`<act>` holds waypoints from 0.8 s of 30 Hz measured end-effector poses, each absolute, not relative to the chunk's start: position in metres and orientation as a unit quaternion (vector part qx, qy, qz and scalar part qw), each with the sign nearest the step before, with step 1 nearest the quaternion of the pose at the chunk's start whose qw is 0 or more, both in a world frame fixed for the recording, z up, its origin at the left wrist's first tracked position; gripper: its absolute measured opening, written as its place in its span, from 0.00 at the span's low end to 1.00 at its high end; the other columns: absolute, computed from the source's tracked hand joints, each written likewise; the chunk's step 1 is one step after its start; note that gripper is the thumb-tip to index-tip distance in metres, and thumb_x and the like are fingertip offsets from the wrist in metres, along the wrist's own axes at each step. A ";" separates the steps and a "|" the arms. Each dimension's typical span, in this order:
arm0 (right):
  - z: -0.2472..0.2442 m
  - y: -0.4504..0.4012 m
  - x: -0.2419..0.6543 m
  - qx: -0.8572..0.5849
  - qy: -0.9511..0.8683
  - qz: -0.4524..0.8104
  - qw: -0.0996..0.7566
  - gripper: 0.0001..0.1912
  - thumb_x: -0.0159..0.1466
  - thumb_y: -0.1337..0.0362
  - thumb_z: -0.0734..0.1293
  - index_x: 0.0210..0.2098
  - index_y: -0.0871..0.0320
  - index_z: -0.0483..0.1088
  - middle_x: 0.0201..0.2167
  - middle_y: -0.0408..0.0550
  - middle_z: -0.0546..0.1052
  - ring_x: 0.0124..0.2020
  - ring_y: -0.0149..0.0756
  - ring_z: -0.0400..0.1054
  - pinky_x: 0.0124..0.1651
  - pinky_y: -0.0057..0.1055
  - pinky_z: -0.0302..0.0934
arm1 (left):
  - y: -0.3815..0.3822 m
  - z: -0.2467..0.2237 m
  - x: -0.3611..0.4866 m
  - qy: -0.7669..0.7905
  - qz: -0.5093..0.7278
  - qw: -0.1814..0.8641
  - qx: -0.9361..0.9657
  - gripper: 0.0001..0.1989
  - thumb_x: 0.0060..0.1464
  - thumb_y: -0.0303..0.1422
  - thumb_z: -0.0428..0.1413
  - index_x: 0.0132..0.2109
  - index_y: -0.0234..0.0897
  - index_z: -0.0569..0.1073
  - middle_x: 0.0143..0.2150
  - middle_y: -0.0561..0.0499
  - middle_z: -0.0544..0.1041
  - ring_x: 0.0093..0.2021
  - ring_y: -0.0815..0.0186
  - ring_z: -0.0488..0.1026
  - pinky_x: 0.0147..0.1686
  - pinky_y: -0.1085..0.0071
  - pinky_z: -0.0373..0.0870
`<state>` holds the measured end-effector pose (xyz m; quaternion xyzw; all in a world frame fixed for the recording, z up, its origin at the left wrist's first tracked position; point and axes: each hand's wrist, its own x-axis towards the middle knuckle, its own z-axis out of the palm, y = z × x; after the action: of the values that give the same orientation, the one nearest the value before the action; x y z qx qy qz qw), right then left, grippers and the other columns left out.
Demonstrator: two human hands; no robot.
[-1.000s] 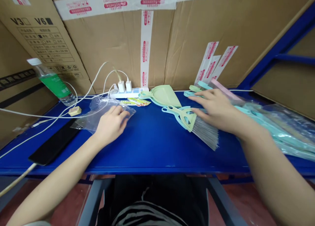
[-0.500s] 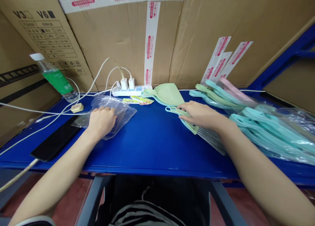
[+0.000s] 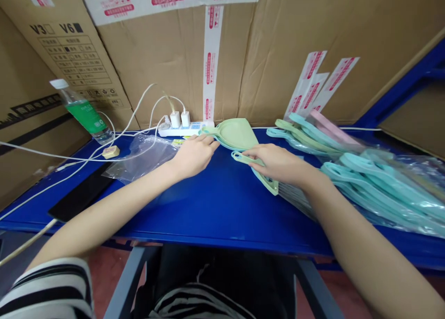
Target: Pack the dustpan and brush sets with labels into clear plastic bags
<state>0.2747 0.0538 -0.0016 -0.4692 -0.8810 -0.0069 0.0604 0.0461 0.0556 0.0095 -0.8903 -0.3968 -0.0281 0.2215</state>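
My right hand (image 3: 278, 163) is closed round the handle of a green hand brush (image 3: 267, 181). Pale blue shows along the brush's edge, and its grey bristles (image 3: 297, 199) point right, partly under my wrist. My left hand (image 3: 195, 156) hovers or rests left of a green dustpan (image 3: 238, 132), fingers loosely bent and apart from the handle as far as I can see. A blue edge shows beneath the dustpan. Under my left forearm lies a clear plastic bag (image 3: 139, 157). A yellow printed paper strip (image 3: 179, 142) is mostly covered by my left hand.
Bagged turquoise brushes or dustpans (image 3: 382, 184) lie at the right, with green, blue and pink handles behind. A power strip (image 3: 187, 128) with chargers, white cables, a water bottle (image 3: 85, 115) and a black phone (image 3: 81, 194) occupy the left. Cardboard (image 3: 167, 59) walls the back.
My left hand has left the plastic bag and moved right towards the dustpan handle. My right hand keeps its hold on the hand brush, nearly in the same place.
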 end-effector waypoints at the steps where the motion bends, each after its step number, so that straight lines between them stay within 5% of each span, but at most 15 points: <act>1: -0.001 0.054 0.275 -0.461 -0.885 -0.003 0.066 0.21 0.61 0.67 0.60 0.51 0.56 0.76 0.46 0.54 0.80 0.46 0.49 0.73 0.47 0.39 0.67 | 0.064 0.011 0.055 -0.395 -0.022 0.223 -0.891 0.16 0.60 0.23 0.46 0.50 0.29 0.73 0.46 0.39 0.77 0.48 0.55 0.74 0.45 0.61 0.70; 14: 0.012 0.050 0.278 -0.446 -0.878 0.011 0.173 0.18 0.64 0.66 0.58 0.49 0.56 0.75 0.36 0.53 0.75 0.39 0.45 0.69 0.41 0.36 0.62 | 0.119 0.019 0.090 -0.309 0.004 0.217 -0.926 0.09 0.59 0.27 0.53 0.35 0.34 0.78 0.34 0.47 0.79 0.35 0.62 0.76 0.35 0.68 0.65; 24: 0.010 0.046 0.277 -0.389 -0.867 -0.025 0.310 0.19 0.66 0.64 0.57 0.51 0.60 0.72 0.37 0.53 0.71 0.36 0.43 0.67 0.41 0.38 0.63 | 0.056 0.019 0.006 -0.192 -0.109 0.294 -0.930 0.17 0.66 0.27 0.43 0.37 0.35 0.76 0.34 0.48 0.79 0.34 0.64 0.73 0.34 0.68 0.66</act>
<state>0.2768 0.0463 0.0102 -0.3889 -0.8672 -0.0245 0.3099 0.0061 0.0558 0.0185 -0.9301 -0.1916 -0.1090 0.2937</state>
